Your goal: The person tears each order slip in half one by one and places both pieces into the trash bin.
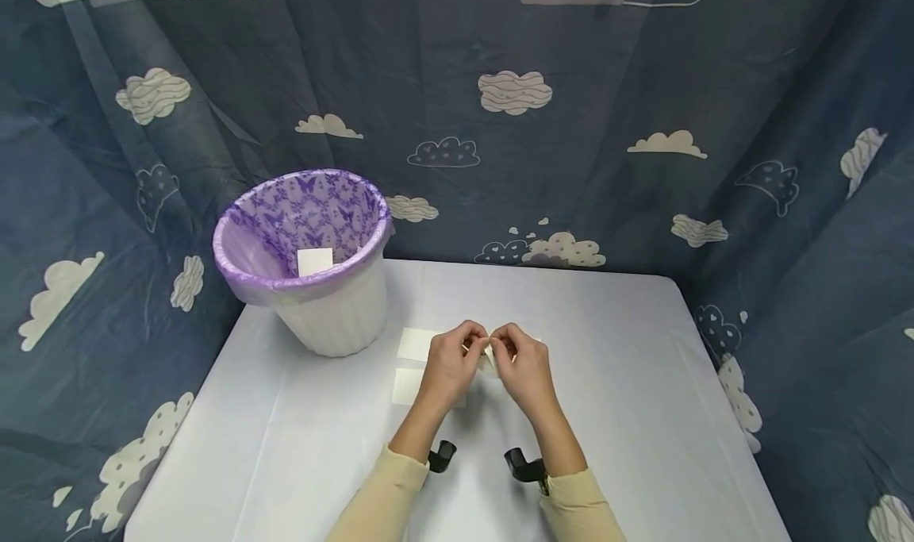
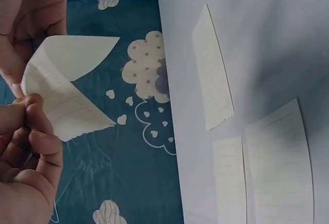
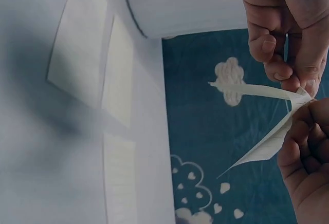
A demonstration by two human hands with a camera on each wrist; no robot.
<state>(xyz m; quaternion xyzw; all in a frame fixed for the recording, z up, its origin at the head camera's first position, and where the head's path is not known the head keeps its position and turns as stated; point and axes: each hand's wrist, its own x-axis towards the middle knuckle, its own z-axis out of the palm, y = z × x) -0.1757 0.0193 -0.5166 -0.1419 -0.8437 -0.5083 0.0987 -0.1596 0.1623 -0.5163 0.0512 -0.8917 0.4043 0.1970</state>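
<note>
Above the table, both hands hold a bent sheet of pale lined paper point(image 2: 77, 100) with one ragged edge. The fingertips of the left hand point(image 1: 451, 363) and right hand point(image 1: 523, 367) pinch its upper edge close together. In the right wrist view the sheet point(image 3: 264, 142) hangs in two flaps from the pinched spot, the left hand point(image 3: 288, 34) above and the right hand point(image 3: 308, 167) below. More paper pieces lie flat on the table: one piece point(image 1: 416, 344) and a nearer piece point(image 1: 407, 386), partly hidden by the left hand. A third piece point(image 2: 212, 70) shows in the left wrist view.
A white bin point(image 1: 336, 320) with a purple butterfly-patterned liner point(image 1: 236, 264) stands at the table's back left. A pale rectangular piece point(image 1: 315, 261) shows inside it. Dark cloud-print curtains point(image 1: 571, 145) surround the white table point(image 1: 628, 367). Black mounts point(image 1: 524, 467) sit on the wrists.
</note>
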